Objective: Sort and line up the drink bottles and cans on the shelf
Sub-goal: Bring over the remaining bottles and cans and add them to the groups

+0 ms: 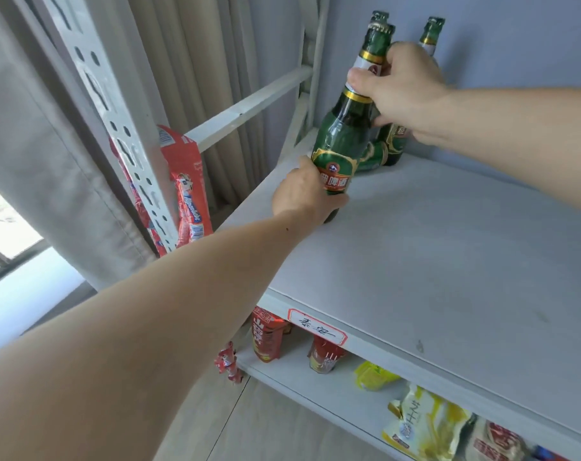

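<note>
A green beer bottle (344, 134) with a red and gold label stands tilted near the left end of the white shelf (432, 261). My left hand (304, 194) grips its base. My right hand (399, 88) holds its neck from the right. Behind it, at the back left corner, stand two more green bottles (430, 33), partly hidden by my right hand. Another green bottle (372, 158) lies low behind the held one.
A perforated white shelf post (116, 111) rises at the left, with red snack packets (186, 188) hanging behind it. Curtains hang at the left. The lower shelf holds red packets (266, 337) and yellow snack bags (429, 424). A handwritten label (315, 327) is stuck on the shelf edge.
</note>
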Motion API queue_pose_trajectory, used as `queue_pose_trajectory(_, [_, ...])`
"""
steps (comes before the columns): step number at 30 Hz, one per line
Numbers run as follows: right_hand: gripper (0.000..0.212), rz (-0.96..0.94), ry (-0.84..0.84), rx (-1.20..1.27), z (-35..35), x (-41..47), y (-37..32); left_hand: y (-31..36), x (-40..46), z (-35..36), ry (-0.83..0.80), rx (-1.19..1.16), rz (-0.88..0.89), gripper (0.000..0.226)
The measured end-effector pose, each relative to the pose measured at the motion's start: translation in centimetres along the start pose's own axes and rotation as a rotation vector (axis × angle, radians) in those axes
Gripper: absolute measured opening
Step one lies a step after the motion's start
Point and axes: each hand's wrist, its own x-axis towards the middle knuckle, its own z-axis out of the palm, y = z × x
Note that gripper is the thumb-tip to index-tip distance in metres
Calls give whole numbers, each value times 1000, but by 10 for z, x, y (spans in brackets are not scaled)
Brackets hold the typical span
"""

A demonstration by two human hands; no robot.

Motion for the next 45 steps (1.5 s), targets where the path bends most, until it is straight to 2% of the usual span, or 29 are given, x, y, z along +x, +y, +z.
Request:
queue_pose_trajectory(7, [38, 89, 51, 9, -78, -57, -3, 64, -51, -16, -166, 50, 133, 72])
queue_pose_trajectory(10, [31, 131, 73, -17, -113, -83, -7, 91, -76, -22, -239, 29, 165, 76])
queue_pose_trajectory(18, [28, 262, 188, -104, -198, -159, -4, 158, -147, -22, -369, 16, 317, 74])
queue_pose_trajectory(22, [20, 311, 260, -116, -242, -201, 10, 195, -191, -13, -413, 23, 384, 73])
queue_pose_trajectory(29, [21, 365, 368, -161, -331, -278, 59, 273, -278, 16, -456, 33, 470, 73])
queue_pose_trajectory(34, [33, 362, 355, -196, -399, -337, 97, 333, -351, 51, -475, 4, 469, 73])
queue_pose_trajectory(45, [31, 389, 341, -253, -523, -423, 189, 447, -460, 128, -524, -3, 489, 75])
